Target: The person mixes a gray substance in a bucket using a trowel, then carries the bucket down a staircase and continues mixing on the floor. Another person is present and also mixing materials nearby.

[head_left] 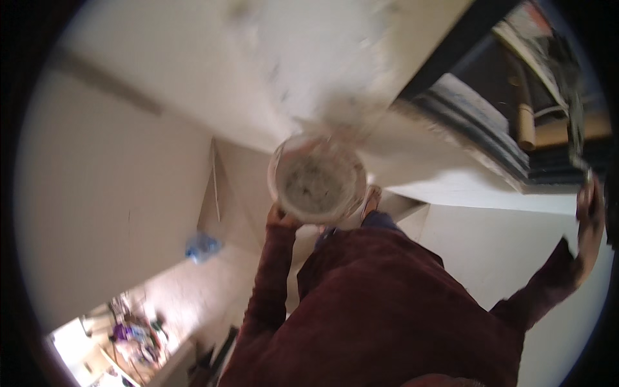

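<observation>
My left hand [282, 218] grips the near left rim of a pale, round plastic bucket [277, 177]. Wet grey plaster [314, 187] lies inside it. The bucket is held up in front of me, close to the wall. At the far right my right hand [589, 213] is raised beside the window opening, its fingers closed round a trowel [577, 138]. The trowel's narrow grey blade points away from me and is partly lost against the dark window. Ahead, a rough, pale patch of plaster [322, 51] covers part of the wall [193, 71].
A dark-framed window [477, 138] opens at the upper right, with a wooden rod [525, 126] in it. A blue plastic item [202, 247] lies on the floor [213, 284] at the lower left. Farther off sits a pile of mixed things [138, 338]. My foot [371, 200] shows below the bucket.
</observation>
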A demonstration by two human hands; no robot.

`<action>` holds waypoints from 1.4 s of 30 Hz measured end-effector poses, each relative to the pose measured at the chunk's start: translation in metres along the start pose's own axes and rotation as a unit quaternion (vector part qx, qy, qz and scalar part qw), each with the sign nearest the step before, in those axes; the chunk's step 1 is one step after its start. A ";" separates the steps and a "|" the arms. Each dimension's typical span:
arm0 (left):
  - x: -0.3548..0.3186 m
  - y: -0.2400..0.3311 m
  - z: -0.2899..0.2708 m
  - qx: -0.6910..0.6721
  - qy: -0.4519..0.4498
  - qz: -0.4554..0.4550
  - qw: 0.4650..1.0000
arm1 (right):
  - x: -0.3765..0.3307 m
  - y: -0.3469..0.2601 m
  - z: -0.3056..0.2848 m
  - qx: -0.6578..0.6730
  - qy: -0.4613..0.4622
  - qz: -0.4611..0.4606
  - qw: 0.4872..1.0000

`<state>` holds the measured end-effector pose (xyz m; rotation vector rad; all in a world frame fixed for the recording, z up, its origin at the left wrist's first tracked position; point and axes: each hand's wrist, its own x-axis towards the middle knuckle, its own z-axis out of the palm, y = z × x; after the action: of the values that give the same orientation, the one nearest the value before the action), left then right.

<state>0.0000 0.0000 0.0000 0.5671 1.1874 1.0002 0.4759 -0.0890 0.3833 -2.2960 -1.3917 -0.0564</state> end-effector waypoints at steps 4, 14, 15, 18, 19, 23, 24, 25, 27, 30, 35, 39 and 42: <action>0.003 -0.037 -0.040 0.040 0.000 0.028 0.999 | -0.062 -0.024 0.069 0.171 -0.121 -0.029 0.977; -0.036 -0.033 -0.023 -0.028 0.063 0.070 0.995 | -0.082 -0.141 0.325 -0.080 -0.110 -0.422 0.896; -0.037 -0.034 -0.021 -0.035 0.074 0.075 0.994 | -0.083 -0.143 0.341 -0.089 -0.112 -0.449 0.882; -0.049 -0.025 -0.009 -0.056 0.109 0.083 0.989 | -0.088 -0.145 0.371 -0.120 -0.123 -0.512 0.842; -0.054 -0.023 -0.008 -0.064 0.124 0.084 0.987 | -0.090 -0.147 0.377 -0.131 -0.129 -0.531 0.827; -0.061 -0.038 -0.018 -0.048 0.144 0.093 0.984 | -0.095 -0.133 0.381 -0.098 -0.126 -0.515 0.842; -0.063 -0.040 -0.019 -0.054 0.143 0.094 0.984 | -0.095 -0.129 0.383 -0.089 -0.134 -0.504 0.848; -0.064 -0.035 -0.017 -0.060 0.138 0.096 0.984 | -0.094 -0.124 0.384 -0.082 -0.140 -0.492 0.855; -0.073 -0.023 -0.011 -0.040 0.151 0.084 0.984 | -0.096 -0.115 0.388 -0.095 -0.184 -0.453 0.867; -0.078 -0.019 -0.011 0.010 0.166 0.102 0.981 | -0.095 -0.117 0.384 -0.093 -0.172 -0.464 0.864; -0.079 -0.013 -0.014 0.040 0.163 0.122 0.978 | -0.095 -0.113 0.387 -0.087 -0.148 -0.481 0.860; -0.078 -0.011 -0.015 0.039 0.152 0.119 0.981 | -0.103 -0.119 0.385 -0.052 -0.131 -0.470 0.871; -0.077 -0.010 -0.016 0.048 0.153 0.134 0.978 | -0.100 -0.118 0.387 -0.026 -0.125 -0.441 0.889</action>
<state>-0.0153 -0.0735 0.0243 0.6795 1.4637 1.2970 0.2513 0.0271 0.0517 -1.5476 -2.4821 -0.0797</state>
